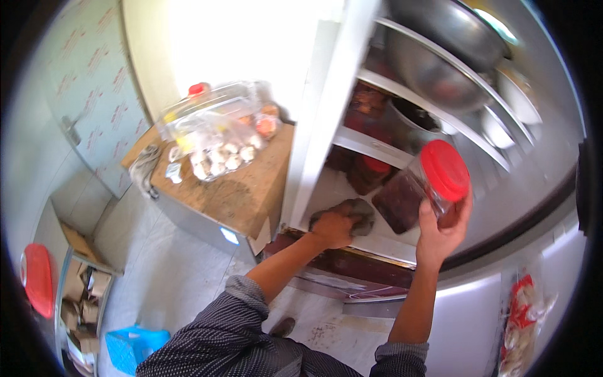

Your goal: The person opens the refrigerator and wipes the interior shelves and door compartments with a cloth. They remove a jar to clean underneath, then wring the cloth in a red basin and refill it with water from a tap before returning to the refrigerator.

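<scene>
My left hand (333,229) presses a dark grey cloth (362,216) onto the white bottom shelf (330,188) of an open cabinet. In my right hand (440,240) is a clear plastic jar (400,198) with a red screw lid (445,169) and dark contents. The jar is tilted, its base close above the shelf; whether it touches cannot be told. Behind the cloth, another red-lidded jar (370,176) of dark contents stands deeper on the same shelf.
Higher shelves hold a large metal bowl (447,28), a pot (414,115) and white bowls (518,96). To the left, a wooden-topped unit (226,198) carries an egg tray (224,160) and a rag (143,169). A blue plastic stool (134,346) stands on the floor.
</scene>
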`<state>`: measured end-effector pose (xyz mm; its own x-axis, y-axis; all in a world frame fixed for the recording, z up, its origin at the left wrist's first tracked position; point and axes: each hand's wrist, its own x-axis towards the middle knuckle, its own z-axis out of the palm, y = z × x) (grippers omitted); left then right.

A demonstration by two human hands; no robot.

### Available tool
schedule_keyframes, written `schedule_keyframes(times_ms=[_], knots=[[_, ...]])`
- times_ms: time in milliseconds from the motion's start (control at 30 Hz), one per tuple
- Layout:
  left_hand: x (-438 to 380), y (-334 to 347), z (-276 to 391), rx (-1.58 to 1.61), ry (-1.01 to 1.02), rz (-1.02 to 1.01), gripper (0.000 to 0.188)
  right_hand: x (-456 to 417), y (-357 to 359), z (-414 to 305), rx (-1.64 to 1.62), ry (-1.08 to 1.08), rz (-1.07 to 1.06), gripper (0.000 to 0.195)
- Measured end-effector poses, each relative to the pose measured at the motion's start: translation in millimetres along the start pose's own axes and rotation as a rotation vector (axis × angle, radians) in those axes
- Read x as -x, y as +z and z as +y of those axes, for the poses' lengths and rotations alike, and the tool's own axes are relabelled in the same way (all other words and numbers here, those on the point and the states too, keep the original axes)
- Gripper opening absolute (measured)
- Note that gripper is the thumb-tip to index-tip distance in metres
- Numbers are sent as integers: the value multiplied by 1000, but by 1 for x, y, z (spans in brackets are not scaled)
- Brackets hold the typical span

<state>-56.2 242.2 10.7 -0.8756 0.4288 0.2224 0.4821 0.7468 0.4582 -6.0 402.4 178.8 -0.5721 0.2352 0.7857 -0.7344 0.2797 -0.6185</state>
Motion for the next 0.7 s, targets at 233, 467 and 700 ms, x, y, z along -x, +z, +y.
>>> schedule_keyframes(times_ms=[233,467,700], knots=[[3,33,-22,10,27,278,61,62,53,-64,-68,-10,-365,84],[1,46,-11,7,73,431,60,103,168,-56,-210,237,-783,99],[23,25,-5,93,41,515,53,167,267,24,41,258,-928,100]])
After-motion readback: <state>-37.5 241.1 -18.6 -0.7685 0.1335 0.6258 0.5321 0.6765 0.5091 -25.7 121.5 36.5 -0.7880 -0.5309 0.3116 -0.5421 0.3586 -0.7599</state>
